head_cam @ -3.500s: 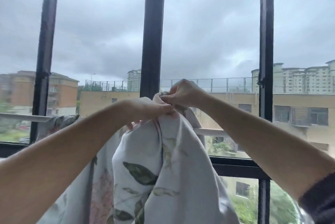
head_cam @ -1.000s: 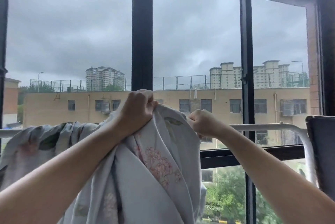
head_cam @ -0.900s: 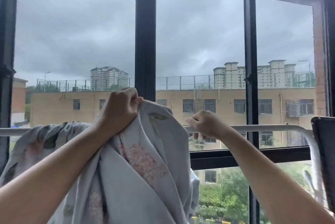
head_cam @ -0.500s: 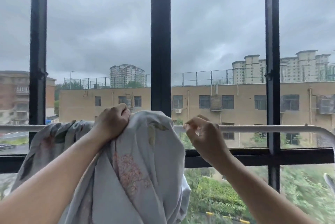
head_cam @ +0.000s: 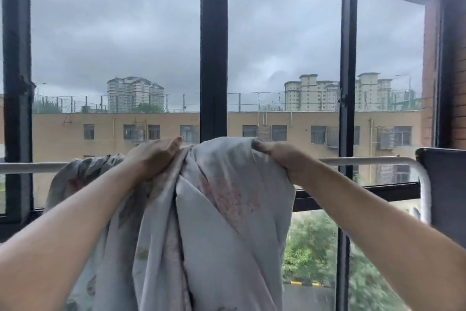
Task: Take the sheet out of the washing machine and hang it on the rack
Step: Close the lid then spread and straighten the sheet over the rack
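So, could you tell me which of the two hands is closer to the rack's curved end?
The right hand, gripping the sheet; the rack bends down to its right, while the left hand holds bunched fabric farther away.

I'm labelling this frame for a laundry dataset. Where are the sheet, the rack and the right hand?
sheet (head_cam: 227, 197): head view, on the pink-flowered fold in the middle.
rack (head_cam: 378, 160): head view, on the bare white top rail.
right hand (head_cam: 285, 159): head view, on its back.
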